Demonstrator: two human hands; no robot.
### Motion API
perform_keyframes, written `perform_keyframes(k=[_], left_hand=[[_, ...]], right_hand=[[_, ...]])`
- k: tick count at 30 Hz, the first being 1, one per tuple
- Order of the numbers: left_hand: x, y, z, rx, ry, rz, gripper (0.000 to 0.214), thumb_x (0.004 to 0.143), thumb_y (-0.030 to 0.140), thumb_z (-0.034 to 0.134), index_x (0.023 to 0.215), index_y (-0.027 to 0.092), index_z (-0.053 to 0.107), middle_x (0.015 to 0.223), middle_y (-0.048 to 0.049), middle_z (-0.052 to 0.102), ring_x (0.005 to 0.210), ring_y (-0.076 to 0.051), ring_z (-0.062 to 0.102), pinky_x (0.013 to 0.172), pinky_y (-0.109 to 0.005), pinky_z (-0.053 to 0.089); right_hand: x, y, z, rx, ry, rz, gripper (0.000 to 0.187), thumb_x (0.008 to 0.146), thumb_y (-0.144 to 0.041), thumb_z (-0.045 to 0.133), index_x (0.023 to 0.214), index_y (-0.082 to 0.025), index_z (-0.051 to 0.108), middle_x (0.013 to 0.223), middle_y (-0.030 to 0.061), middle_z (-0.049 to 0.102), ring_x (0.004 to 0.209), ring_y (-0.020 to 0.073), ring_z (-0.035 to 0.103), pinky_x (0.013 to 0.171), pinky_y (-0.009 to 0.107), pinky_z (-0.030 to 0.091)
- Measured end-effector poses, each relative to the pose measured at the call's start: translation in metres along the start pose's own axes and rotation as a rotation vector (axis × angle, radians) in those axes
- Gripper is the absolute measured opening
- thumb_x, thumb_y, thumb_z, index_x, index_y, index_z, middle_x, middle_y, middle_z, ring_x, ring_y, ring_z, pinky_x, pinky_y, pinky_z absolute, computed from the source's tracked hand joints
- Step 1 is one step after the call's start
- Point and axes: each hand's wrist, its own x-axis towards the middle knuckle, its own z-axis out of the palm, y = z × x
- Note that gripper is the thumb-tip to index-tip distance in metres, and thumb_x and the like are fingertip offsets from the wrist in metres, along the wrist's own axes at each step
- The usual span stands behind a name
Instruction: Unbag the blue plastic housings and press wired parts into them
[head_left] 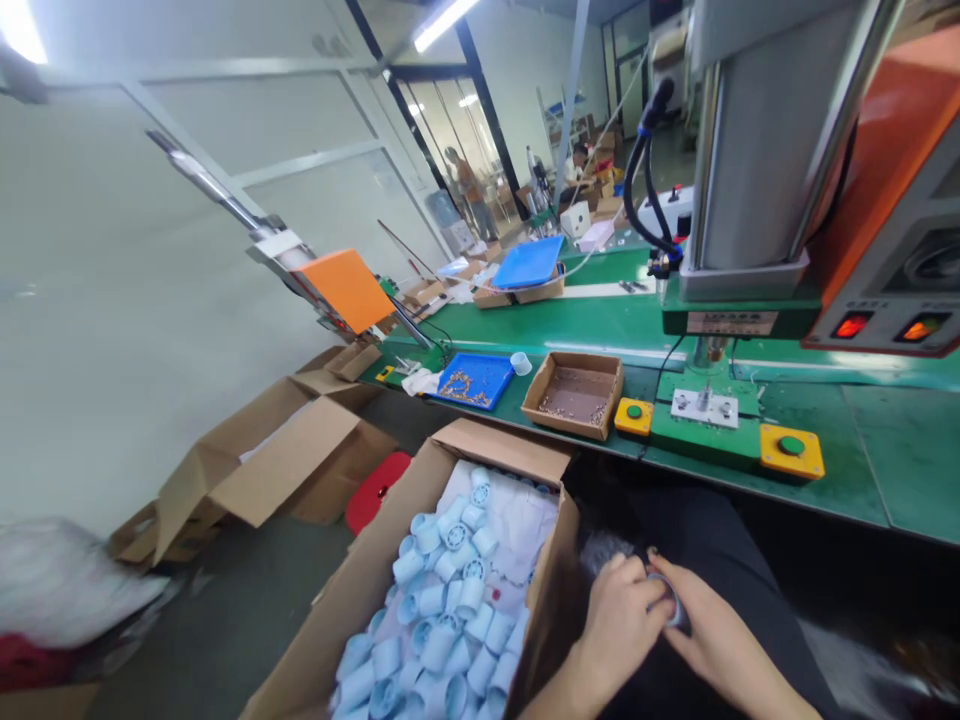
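Low on the right, over dark clothing, both hands meet around a light blue plastic cup-shaped part (677,608); only its round rim and a bit of wall show. My right hand (709,615) grips it from the right, thumb and fingers around its side. My left hand (624,608) is closed, with fingertips at the open end of the same part. Clear crinkled plastic (602,550) lies just beyond my left hand; whether the fingers touch it I cannot tell. Left of the hands, a cardboard box (566,530) holds many similar light blue cup-shaped parts (439,645).
A press (750,180) with a metal fixture (705,405) stands on the green bench (862,450), between yellow button boxes (792,450). Farther left are a shallow cardboard tray (574,430) and a blue tray (491,380) holding small pieces. Open cartons (285,460) stand on the floor; people are in the background.
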Motion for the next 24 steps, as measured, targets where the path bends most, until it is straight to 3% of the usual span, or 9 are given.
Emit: perform_keyframes(k=[3,6,10,14,15,18,22,24], left_hand=[[0.001,0.005,-0.021,-0.068,-0.02,0.031,0.017,0.097,0.03,0.074,0.085,0.022,0.083,0.087,-0.0051,0.065,0.089,-0.021,0.058,0.087,-0.037,0.048],[0.006,0.003,-0.033,-0.222,-0.06,0.004,0.021,0.102,0.029,0.068,0.09,0.024,0.084,0.09,-0.0052,0.06,0.093,-0.022,0.055,0.089,-0.038,0.049],[0.005,0.0,-0.018,-0.52,0.042,-0.091,0.004,0.091,0.024,0.079,0.091,0.026,0.082,0.091,-0.0026,0.053,0.094,-0.021,0.056,0.093,-0.037,0.052],[-0.006,0.01,0.005,-0.926,0.284,-0.254,0.041,0.077,0.033,0.091,0.112,0.026,0.07,0.118,-0.0045,0.055,0.104,-0.02,0.062,0.097,-0.036,0.054],[-0.008,0.013,0.009,-1.039,0.275,-0.277,0.05,0.078,0.037,0.091,0.12,0.026,0.065,0.125,-0.0059,0.057,0.111,-0.022,0.064,0.099,-0.037,0.055],[-0.009,0.014,0.014,-1.269,0.091,-0.29,0.065,0.083,0.049,0.088,0.135,0.027,0.056,0.131,-0.0091,0.064,0.122,-0.026,0.066,0.106,-0.04,0.054],[-0.005,-0.002,0.009,-1.299,-0.019,-0.241,0.068,0.09,0.07,0.073,0.137,0.022,0.064,0.14,-0.0135,0.067,0.131,-0.032,0.063,0.11,-0.043,0.052],[-0.004,-0.013,0.007,-1.301,-0.076,-0.276,0.068,0.096,0.075,0.06,0.134,0.02,0.068,0.134,-0.0137,0.07,0.123,-0.032,0.067,0.104,-0.042,0.054]], right_hand=[[0.005,-0.017,-0.009,0.077,0.07,0.005,0.059,0.09,-0.02,0.062,0.149,-0.02,0.058,0.146,0.0168,0.067,0.131,0.0299,0.071,0.111,0.048,0.062],[0.007,-0.027,-0.011,0.146,0.092,0.097,0.065,0.09,-0.027,0.072,0.153,-0.023,0.055,0.142,0.014,0.07,0.128,0.0303,0.072,0.11,0.05,0.062],[0.003,-0.03,-0.006,0.202,0.161,0.104,0.066,0.09,-0.026,0.074,0.153,-0.025,0.055,0.144,0.0123,0.069,0.134,0.0292,0.068,0.113,0.049,0.06],[-0.001,-0.033,-0.004,0.227,0.25,0.037,0.069,0.09,-0.034,0.077,0.154,-0.027,0.051,0.137,0.0115,0.074,0.13,0.0287,0.07,0.116,0.051,0.056],[0.0,-0.033,-0.004,0.226,0.265,-0.006,0.07,0.09,-0.034,0.078,0.154,-0.028,0.05,0.133,0.0109,0.075,0.129,0.0287,0.071,0.118,0.052,0.054],[0.002,-0.033,-0.007,0.222,0.313,-0.115,0.067,0.091,-0.033,0.077,0.152,-0.03,0.05,0.128,0.0093,0.078,0.128,0.028,0.072,0.12,0.053,0.05],[0.006,-0.034,-0.011,0.228,0.336,-0.152,0.065,0.09,-0.037,0.081,0.149,-0.03,0.053,0.126,0.0095,0.079,0.123,0.0277,0.075,0.118,0.052,0.051],[0.008,-0.033,-0.012,0.272,0.358,-0.158,0.069,0.089,-0.038,0.083,0.15,-0.03,0.051,0.126,0.0095,0.079,0.12,0.0273,0.076,0.116,0.051,0.052]])
